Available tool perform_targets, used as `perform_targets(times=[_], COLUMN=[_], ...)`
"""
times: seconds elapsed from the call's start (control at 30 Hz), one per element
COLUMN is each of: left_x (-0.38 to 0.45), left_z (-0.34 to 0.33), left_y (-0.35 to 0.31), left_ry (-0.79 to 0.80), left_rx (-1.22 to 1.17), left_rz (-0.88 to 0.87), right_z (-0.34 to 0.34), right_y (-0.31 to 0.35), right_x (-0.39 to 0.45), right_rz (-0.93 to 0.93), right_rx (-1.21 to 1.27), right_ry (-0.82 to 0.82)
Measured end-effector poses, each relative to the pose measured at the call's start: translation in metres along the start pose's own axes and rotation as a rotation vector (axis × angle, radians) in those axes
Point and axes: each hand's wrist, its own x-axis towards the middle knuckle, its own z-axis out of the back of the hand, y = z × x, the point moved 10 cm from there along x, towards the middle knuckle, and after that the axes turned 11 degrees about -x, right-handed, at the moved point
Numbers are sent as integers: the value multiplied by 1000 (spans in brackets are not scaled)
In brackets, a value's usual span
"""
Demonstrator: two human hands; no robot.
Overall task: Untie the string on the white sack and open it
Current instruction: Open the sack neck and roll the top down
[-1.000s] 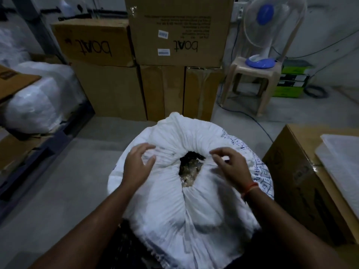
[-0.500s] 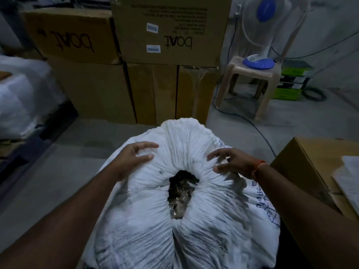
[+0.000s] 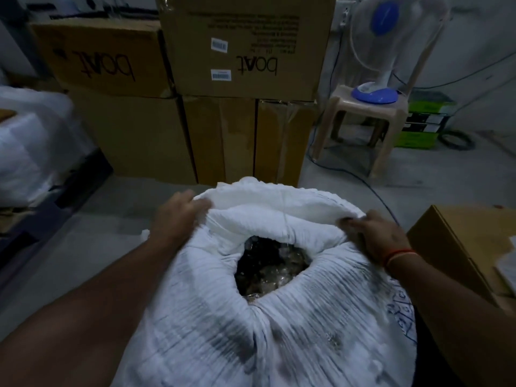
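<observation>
A big white woven sack [image 3: 279, 325] stands in front of me on the floor, its gathered mouth partly open on dark, shiny contents [image 3: 272, 268]. My left hand [image 3: 176, 216] grips the far rim of the sack on the left. My right hand [image 3: 377, 236], with an orange thread at the wrist, grips the rim on the right. The far rim is lifted and stretched between both hands. I cannot make out any string in this blurred view.
Stacked cardboard boxes [image 3: 237, 51] stand behind the sack. A table fan [image 3: 388, 48] sits on a beige plastic stool [image 3: 360, 124] at the back right, with a cable [image 3: 371, 188] running across the floor. A cardboard box [image 3: 458, 241] is close on the right. White bundles [image 3: 30, 146] lie at left.
Both hands went from resting on top of the sack to gripping its far rim and pulling it up and apart. The opening has grown wider.
</observation>
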Motion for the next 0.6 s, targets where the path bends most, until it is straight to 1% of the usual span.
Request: perform_targets(times=[0.07, 0.13, 0.17, 0.2, 0.23, 0.27, 0.3, 0.33, 0.37, 0.43, 0.47, 0.5, 0.57, 0.6], left_x=[-3, -11, -14, -17, -20, -22, -24, -30, -38, -65, -82, -101, -145, -166], left_z=[-12, -28, -37, -41, -40, -36, -29, -19, -9, 10, 19, 25, 22, 15], left_y=[1, 5, 8, 12, 14, 13, 12, 9, 8, 4, 6, 10, 29, 39], left_ry=[11, 112, 171, 209, 217, 201, 158, 105, 41, -115, -194, -257, -308, -302], left_rx=[48, 74, 76, 86, 82, 71, 44, 9, -41, -175, -271, -370, -572, -664], left_rz=[20, 88, 121, 150, 157, 150, 137, 130, 138, 170, 230, 326, 606, 726], right_z=[-21, -39, -43, -44, -41, -32, -23, -7, 5, 27, 27, 23, -1, -12], right_y=[5, 12, 15, 15, 19, 23, 25, 32, 30, 23, 16, 9, -13, -26], right_x=[-6, -17, -20, -19, -20, -24, -27, -37, -50, -91, -108, -125, -143, -147], right_rz=[27, 67, 128, 187, 248, 294, 336, 399, 415, 359, 323, 296, 158, 131], right_rx=[-24, -6, -80, -213, -262, -239, -264, -267, -218, -12, 82, 186, 333, 393], right_ry=[47, 103, 110, 91, 52, -7, -89, -236, -324, -412, -421, -385, -214, -158])
